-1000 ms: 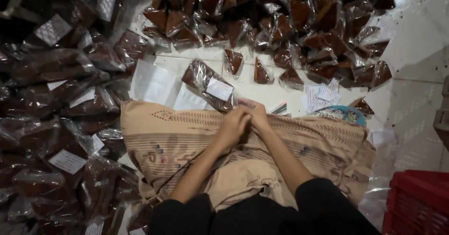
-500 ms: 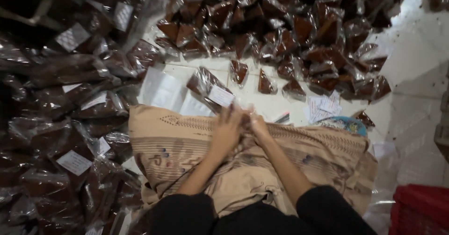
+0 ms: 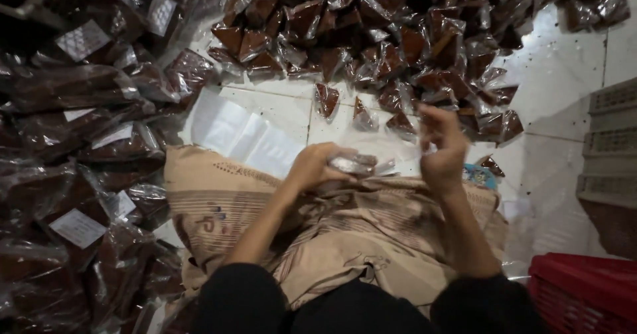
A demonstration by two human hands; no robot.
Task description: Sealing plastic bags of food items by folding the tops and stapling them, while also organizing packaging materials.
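Dozens of small triangular packets (image 3: 424, 48) of dark brown stuff lie heaped on the white tiled floor (image 3: 564, 62), beyond the patterned cloth (image 3: 345, 234) over the person's lap. Left of the cloth, larger filled bags (image 3: 86, 148) with white labels pile high. One small clear packet (image 3: 355, 165) sits at the cloth's far edge, the left hand (image 3: 315, 168) closed round it, fingers curled tight. The right hand (image 3: 441, 148) hangs raised just right of it, fingers half bent, pinching what may be a thin strip (too blurred to tell). Flat empty clear sleeves (image 3: 245, 135) lie off the cloth's far-left corner. A red crate (image 3: 584, 294) stands right of the cloth. Judging by the heaps, much is packed; this packet is mid-handling, some sleeves unused.
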